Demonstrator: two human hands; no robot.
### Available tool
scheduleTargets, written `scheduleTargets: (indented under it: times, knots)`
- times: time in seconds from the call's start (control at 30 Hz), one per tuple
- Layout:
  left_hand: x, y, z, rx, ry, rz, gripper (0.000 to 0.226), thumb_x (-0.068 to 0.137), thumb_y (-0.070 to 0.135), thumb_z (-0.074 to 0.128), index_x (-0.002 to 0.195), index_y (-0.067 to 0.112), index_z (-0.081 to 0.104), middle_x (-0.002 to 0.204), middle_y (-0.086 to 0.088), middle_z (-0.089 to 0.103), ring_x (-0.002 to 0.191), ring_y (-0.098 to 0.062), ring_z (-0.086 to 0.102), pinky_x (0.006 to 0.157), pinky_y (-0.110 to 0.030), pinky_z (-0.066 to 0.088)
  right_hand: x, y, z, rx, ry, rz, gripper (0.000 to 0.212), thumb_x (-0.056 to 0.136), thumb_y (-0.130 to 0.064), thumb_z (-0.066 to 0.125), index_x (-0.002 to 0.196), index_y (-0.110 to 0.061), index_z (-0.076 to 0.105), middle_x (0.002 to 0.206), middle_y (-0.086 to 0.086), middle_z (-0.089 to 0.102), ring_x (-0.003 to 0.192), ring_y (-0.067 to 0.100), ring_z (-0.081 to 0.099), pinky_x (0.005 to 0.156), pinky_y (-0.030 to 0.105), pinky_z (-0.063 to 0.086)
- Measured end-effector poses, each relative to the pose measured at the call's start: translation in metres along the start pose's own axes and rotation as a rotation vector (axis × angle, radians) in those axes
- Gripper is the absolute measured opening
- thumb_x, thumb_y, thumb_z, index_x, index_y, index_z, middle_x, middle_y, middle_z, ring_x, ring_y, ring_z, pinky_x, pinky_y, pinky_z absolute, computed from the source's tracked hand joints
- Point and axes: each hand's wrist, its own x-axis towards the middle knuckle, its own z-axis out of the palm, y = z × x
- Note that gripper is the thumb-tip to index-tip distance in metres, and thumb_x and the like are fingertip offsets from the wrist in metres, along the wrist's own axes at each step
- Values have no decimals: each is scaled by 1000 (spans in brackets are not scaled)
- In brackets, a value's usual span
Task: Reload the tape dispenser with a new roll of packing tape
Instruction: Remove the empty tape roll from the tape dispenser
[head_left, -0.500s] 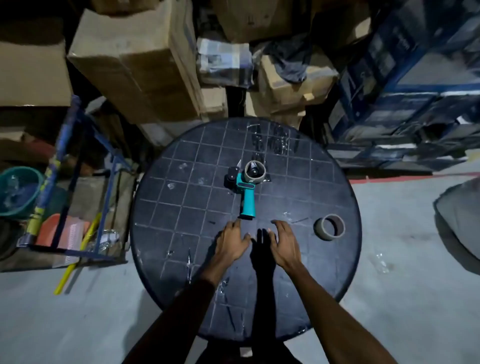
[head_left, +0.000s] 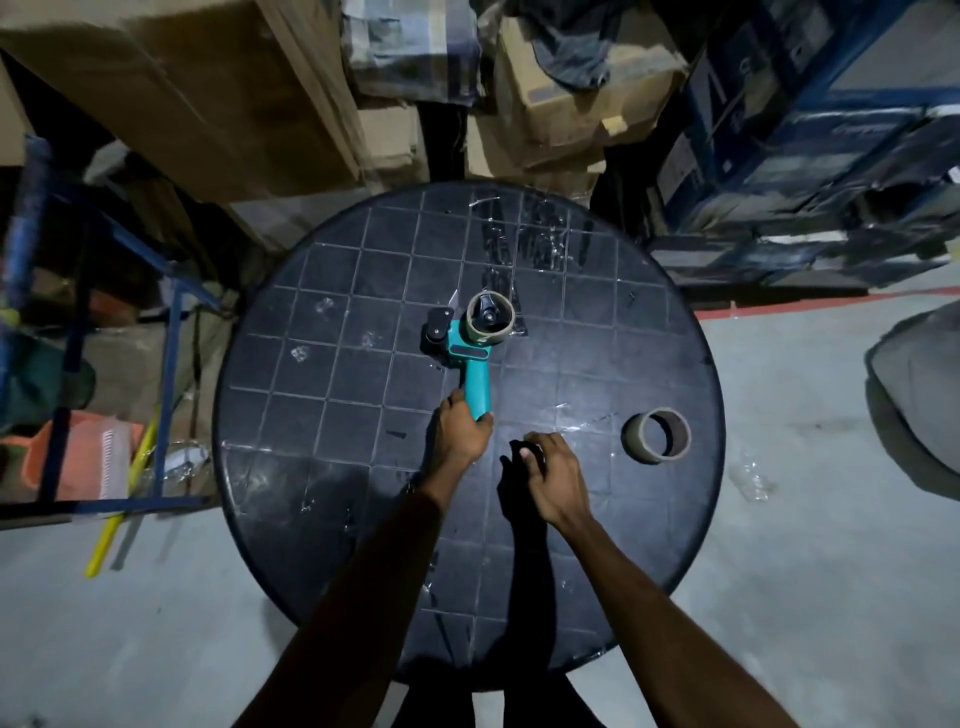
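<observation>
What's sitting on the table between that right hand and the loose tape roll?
Nothing solid: the head view shows bare dark tabletop with shiny tape scraps between the right hand and the loose tape roll.

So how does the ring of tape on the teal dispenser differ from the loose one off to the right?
The ring on the dispenser sits mounted around the black hub of the tape dispenser; the loose roll lies by itself on the round table. The mounted ring has a thin wall; the loose roll's wall looks thicker. The left hand grips the dispenser's handle; nothing touches the loose roll. Both are brownish rings.
</observation>
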Motion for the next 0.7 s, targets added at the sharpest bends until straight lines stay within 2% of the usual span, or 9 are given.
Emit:
scheduleTargets:
  times: [0.27, 0.43, 0.6, 0.7]
  knots:
    - [-49, -46, 8, 93, -131, 47, 64, 81, 40, 66, 136, 16, 46, 128, -15, 56, 113, -37, 59, 95, -48, 52, -27, 3, -4, 5, 1, 53, 25, 103, -23, 54, 122, -10, 65, 117, 11, 64, 106, 29, 63, 91, 34, 50]
    - [-90, -85, 8, 148, -241, 87, 72, 78, 38, 69, 141, 19, 42, 128, -14, 56, 114, -35, 57, 96, -46, 51, -63, 2, 0, -53, -85, 76, 27, 102, -23, 55, 126, -11, 62, 122, 11, 62, 107, 30, 62, 92, 37, 51]
    - [-120, -120, 1, 240, -318, 129, 86, 76, 37, 71, 151, 22, 33, 132, -21, 54, 117, -41, 56, 99, -47, 49, -103, 6, 9, -99, -164, 67, 29, 101, -23, 57, 127, -12, 60, 123, 11, 60, 108, 31, 61, 92, 40, 52]
    - [-132, -138, -4, 305, -314, 138, 85, 77, 35, 72, 152, 28, 32, 134, -19, 51, 120, -40, 52, 101, -50, 47, -120, 6, 17, -103, -176, 79, 27, 99, -23, 59, 125, -14, 59, 122, 8, 58, 105, 29, 62, 89, 41, 54]
